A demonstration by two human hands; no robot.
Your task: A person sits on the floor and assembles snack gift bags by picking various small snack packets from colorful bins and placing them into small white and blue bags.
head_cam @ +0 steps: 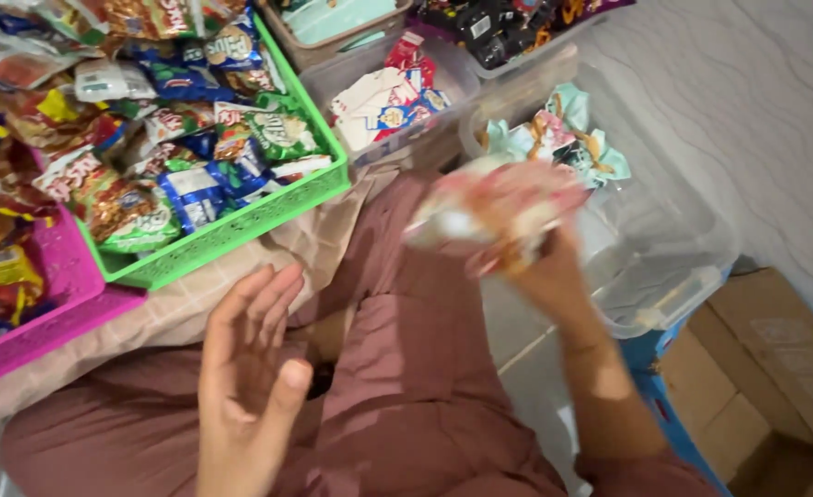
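Hands first: we see the right hand (540, 262) gripping a crinkly pink-and-white snack packet (499, 216), motion-blurred, held up over the lap just near of the clear plastic bin (673, 230) on the right. Left hand (250, 368) is empty, fingers spread wide, palm up above the mauve fabric on the lap (416, 368). Far left, a green mesh basket (241, 225) is packed with glossy foil packets; a pink mesh basket (47, 304) sits just left of it. Brown cardboard boxes (775, 359) lie near right.
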